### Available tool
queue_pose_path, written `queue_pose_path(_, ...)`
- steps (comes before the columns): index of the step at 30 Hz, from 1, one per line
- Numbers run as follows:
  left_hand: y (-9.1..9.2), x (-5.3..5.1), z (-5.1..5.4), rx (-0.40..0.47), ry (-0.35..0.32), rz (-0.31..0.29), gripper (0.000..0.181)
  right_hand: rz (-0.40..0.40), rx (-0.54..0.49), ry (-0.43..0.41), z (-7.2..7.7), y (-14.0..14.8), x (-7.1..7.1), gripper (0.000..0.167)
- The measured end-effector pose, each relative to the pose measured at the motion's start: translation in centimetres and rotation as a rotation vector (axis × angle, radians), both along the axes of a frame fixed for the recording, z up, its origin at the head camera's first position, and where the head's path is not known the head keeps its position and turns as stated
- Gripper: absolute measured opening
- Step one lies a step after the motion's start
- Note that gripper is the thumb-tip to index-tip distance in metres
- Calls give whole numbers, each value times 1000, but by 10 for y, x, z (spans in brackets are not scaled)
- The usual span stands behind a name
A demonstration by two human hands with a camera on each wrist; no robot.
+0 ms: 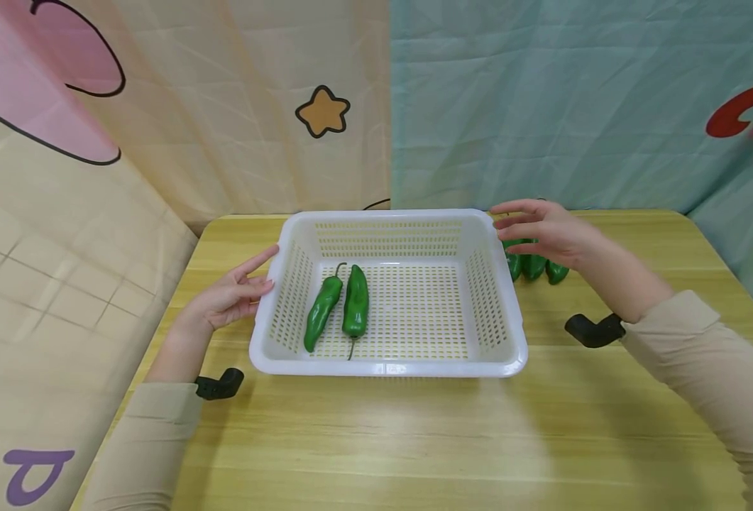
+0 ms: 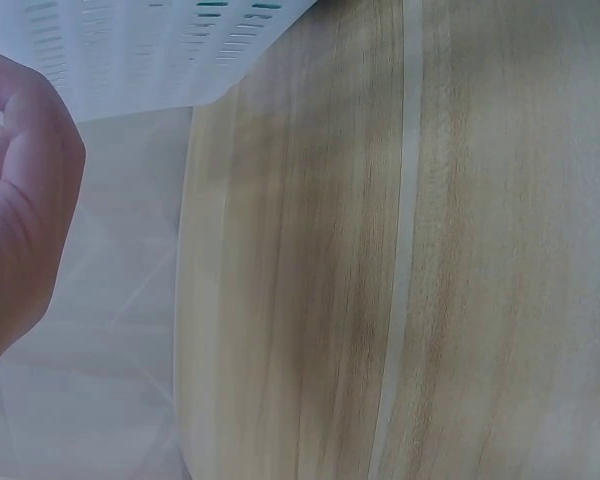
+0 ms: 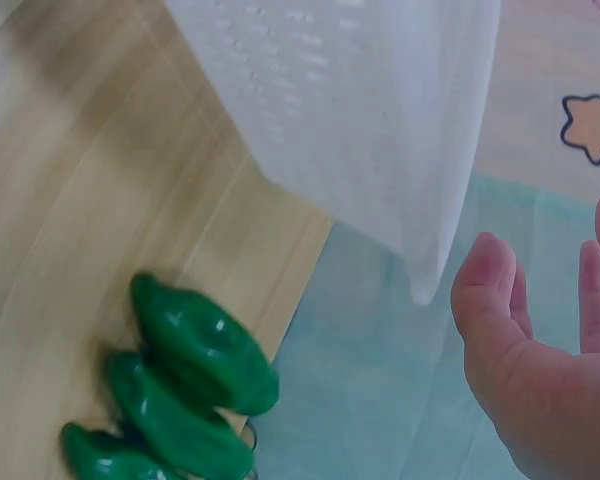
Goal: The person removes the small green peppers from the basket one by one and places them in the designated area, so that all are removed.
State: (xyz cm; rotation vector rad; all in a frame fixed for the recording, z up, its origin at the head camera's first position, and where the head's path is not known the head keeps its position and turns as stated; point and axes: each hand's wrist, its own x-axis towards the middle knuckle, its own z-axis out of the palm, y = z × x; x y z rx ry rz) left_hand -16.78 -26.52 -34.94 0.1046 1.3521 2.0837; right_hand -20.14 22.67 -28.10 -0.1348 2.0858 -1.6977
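1 white basket (image 1: 389,368), 2 green peppers (image 1: 355,301) inside; 3 loose peppers (image 3: 205,350), on counter (image 1: 376,440), seemingly outstanding. Left hand (image 1: 226,294): relaxed, against basket's left side. Right hand (image 1: 545,231): released, near its right.

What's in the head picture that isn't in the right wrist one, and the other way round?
Only the head view shows the left hand and the two green peppers lying inside the white basket.

Only the right wrist view shows the outer side wall of the basket.

Both show the basket, the right hand, three green peppers on the table, and the star on the curtain.
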Motion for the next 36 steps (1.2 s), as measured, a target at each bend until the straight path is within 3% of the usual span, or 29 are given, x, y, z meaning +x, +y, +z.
queue_pose_path(6, -1, 0, 1, 7, -7, -5, 76, 45, -52, -27, 3, -22, 0, 34)
queue_pose_path(15, -1, 0, 1, 12, -6, -8, 74, 100, -25, -46, 4, -52, -3, 44)
queue_pose_path(36, -1, -1, 1, -6, -8, 1, 72, 199, -5, -78, -13, -111, -12, 43)
